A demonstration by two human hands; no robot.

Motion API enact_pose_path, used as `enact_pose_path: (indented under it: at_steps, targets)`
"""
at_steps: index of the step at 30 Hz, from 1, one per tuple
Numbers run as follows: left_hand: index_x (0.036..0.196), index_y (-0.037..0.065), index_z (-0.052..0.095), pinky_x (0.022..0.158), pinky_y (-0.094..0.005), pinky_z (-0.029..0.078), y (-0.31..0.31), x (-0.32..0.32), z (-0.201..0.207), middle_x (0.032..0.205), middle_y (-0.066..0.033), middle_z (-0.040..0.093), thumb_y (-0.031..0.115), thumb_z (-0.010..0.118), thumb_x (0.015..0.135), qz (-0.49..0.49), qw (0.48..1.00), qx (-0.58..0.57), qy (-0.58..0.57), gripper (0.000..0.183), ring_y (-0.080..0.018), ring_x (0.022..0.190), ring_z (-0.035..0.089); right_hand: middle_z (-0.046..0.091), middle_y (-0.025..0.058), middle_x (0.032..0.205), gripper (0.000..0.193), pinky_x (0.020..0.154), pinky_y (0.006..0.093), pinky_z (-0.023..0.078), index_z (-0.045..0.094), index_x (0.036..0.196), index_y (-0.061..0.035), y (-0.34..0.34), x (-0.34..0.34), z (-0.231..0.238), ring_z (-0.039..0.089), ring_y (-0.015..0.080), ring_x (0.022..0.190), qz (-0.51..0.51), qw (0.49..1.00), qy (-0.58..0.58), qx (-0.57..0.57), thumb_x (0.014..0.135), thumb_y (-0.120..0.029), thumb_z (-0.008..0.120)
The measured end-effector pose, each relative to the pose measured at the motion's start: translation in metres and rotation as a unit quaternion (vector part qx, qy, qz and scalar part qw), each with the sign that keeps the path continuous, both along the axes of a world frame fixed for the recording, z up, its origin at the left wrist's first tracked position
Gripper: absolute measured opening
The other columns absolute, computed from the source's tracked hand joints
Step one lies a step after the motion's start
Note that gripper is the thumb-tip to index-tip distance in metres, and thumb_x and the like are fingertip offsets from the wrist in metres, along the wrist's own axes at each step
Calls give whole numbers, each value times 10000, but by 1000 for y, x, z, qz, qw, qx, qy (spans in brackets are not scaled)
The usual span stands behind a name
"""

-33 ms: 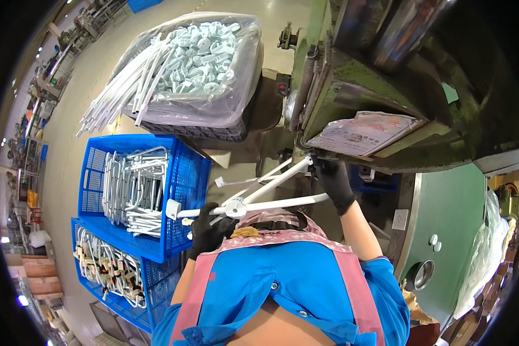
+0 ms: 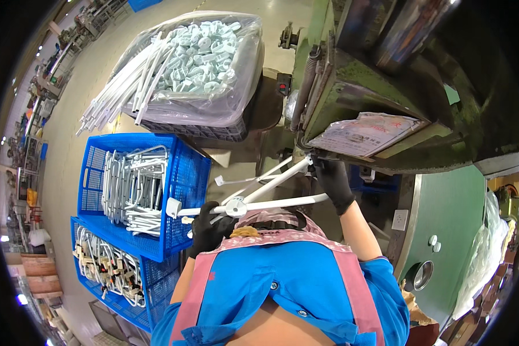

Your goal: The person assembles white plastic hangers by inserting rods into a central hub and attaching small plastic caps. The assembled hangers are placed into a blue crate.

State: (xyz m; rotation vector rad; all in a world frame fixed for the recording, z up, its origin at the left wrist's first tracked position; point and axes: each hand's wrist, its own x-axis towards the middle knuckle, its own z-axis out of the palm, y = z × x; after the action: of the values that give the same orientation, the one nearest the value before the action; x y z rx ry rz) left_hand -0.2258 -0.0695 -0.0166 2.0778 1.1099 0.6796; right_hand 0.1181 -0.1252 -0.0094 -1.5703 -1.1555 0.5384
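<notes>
A white tubular frame [image 2: 288, 203] lies across in front of my waist, its tubes spreading from a round white plastic joint [image 2: 235, 207]. My left hand [image 2: 209, 229], in a black glove, is closed around the frame's tubes just left of that joint. A white end piece [image 2: 173, 207] sticks out to the left of it. My right hand [image 2: 333, 181], also black-gloved, is at the far end of a slanting tube, under the edge of the green machine [image 2: 380, 86]. Its fingers curl in at the tube end and are partly hidden in shadow.
Blue crates [image 2: 180, 190] of bent white tubes stand at my left. Beyond them, a plastic-lined crate [image 2: 236, 124] holds pale plastic parts [image 2: 199, 57] and long white tubes [image 2: 127, 86]. A green table [image 2: 444, 230] with a small metal dish [image 2: 423, 275] is at my right.
</notes>
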Motion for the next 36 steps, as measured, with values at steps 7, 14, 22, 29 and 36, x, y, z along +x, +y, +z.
enact_pose_path:
  at_steps: [7,14,22,29,36]
  targets:
    - [1134,76,475,681,-401,548,16,0,-8,872,-183,673,209,731,767,11,998,-62,17,466,-333,788,684,571,31,755,156,581,269,445,598,1011,-2,-1,0,-8,535,93,656,-9,998,53,-40,957,-133,531]
    - [1126,77,467,695,-375,538,45,4,46,898,-185,666,164,738,786,-46,989,-113,86,444,-309,840,682,639,110,785,189,628,329,476,616,997,-1,0,2,-16,618,194,718,-35,997,35,-62,946,-159,527]
    - [1204,82,467,661,-433,519,61,-12,6,810,-170,660,270,692,816,-121,984,-70,113,487,-345,748,666,556,-17,694,189,576,243,423,611,764,-29,0,-15,-37,500,73,638,-104,970,191,-111,914,-66,502]
    - [1121,136,608,581,-384,502,126,-8,69,796,-108,674,259,613,855,-157,960,107,207,293,-328,658,647,466,-16,646,187,495,213,316,544,842,-49,-1,-21,-32,406,50,557,-148,950,265,-71,975,-112,428]
    - [1029,73,600,708,-448,498,292,-7,86,962,-167,597,196,654,790,195,866,370,276,274,-348,828,621,603,20,778,174,596,242,431,615,971,6,-13,-43,-11,522,82,670,-223,972,44,-61,956,-128,505]
